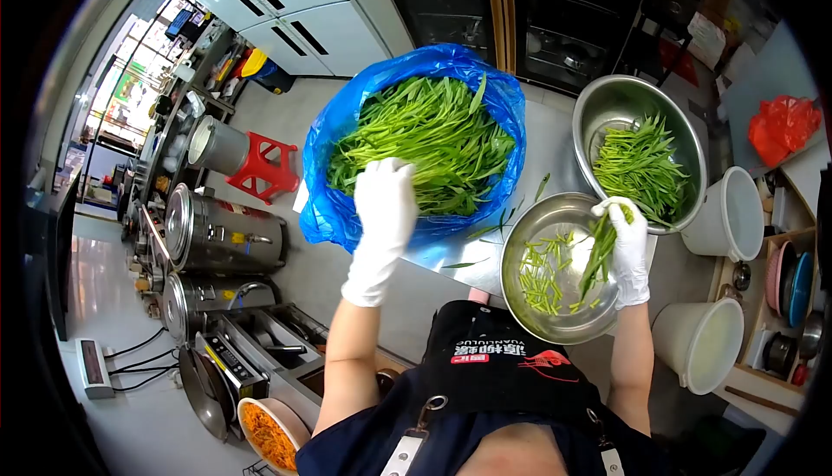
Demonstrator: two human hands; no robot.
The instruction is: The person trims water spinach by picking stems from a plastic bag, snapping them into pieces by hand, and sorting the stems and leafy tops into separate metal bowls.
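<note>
A blue plastic bag stands open, full of water spinach with long stems and narrow leaves. Over its near left part is my left hand in a white glove, fingers curled in; whatever they pinch is hidden. My right hand, also gloved, grips a small bunch of water spinach above a steel basin. Short cut stem pieces lie in that basin. Behind it, a larger steel bowl holds a pile of longer water spinach.
The bag and basins rest on a metal table with loose leaves. White buckets stand at right, near shelves of bowls. At left are a red stool, steel pots and a tub of orange shreds.
</note>
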